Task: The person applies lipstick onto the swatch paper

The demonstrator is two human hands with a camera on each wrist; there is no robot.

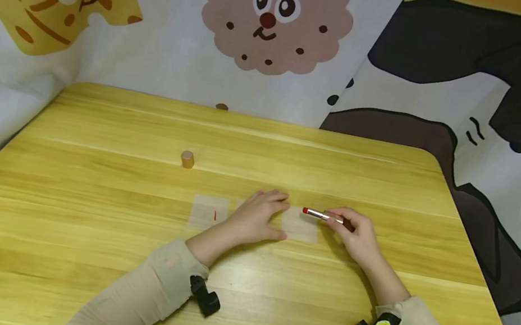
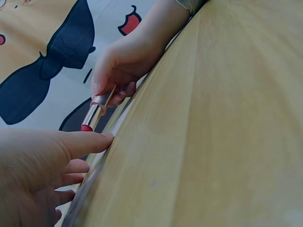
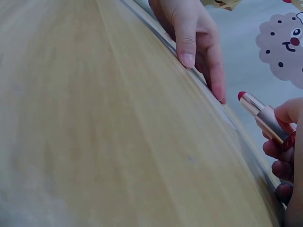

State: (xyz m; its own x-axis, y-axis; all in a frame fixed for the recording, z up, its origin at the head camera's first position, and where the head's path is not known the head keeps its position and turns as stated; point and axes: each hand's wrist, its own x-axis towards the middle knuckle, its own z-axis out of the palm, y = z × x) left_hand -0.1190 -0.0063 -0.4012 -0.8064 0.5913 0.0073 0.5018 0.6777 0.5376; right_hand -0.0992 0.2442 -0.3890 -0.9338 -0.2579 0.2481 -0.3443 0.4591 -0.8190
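My right hand holds an uncapped lipstick between thumb and fingers, its red tip aimed left. The lipstick is above the right-hand piece of thin, pale paper, apart from it in the right wrist view. My left hand lies palm down with fingers extended, thumb and fingertips at that paper's left edge. Left of this hand is another pale paper with a short red stroke on it. Part of a further pale piece shows behind the left hand, mostly hidden.
A small copper-coloured cap stands on the wooden table, farther back and left of the papers. Behind the table's far edge hangs a cloth printed with cartoon figures. Both wrists wear small black cameras.
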